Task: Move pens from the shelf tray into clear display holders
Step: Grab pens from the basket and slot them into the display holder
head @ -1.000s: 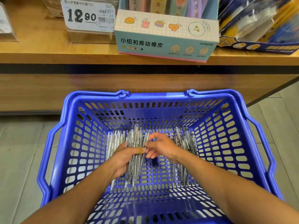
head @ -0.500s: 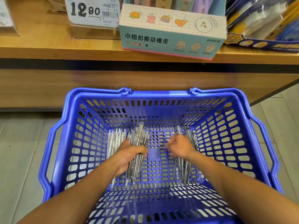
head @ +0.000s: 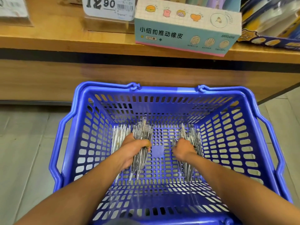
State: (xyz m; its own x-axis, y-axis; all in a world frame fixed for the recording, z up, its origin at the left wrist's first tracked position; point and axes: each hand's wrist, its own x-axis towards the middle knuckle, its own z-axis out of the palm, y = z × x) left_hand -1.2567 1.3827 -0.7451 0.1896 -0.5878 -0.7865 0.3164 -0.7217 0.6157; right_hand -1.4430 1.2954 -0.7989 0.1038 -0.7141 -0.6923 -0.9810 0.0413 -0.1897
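A blue plastic basket [head: 162,93] stands on the floor below the shelf, with clear pens lying in its bottom. My left hand [head: 134,149] grips a thick bundle of clear pens [head: 142,132] that points away from me. More loose pens [head: 119,137] lie just left of that bundle. My right hand [head: 183,149] is down on a second pile of pens [head: 192,137] at the right of the basket floor, its fingers curled into the pile. No clear display holder is in view.
A wooden shelf [head: 56,41] runs across the top. On it stand a price sign [head: 108,7] reading 12.90, a pastel eraser box [head: 186,30] and blue packaged goods [head: 272,41] at the right. Grey floor tiles [head: 24,143] surround the basket.
My right hand has left the bundle in my left hand and moved right onto the other pile of pens. My left hand has kept its grip.
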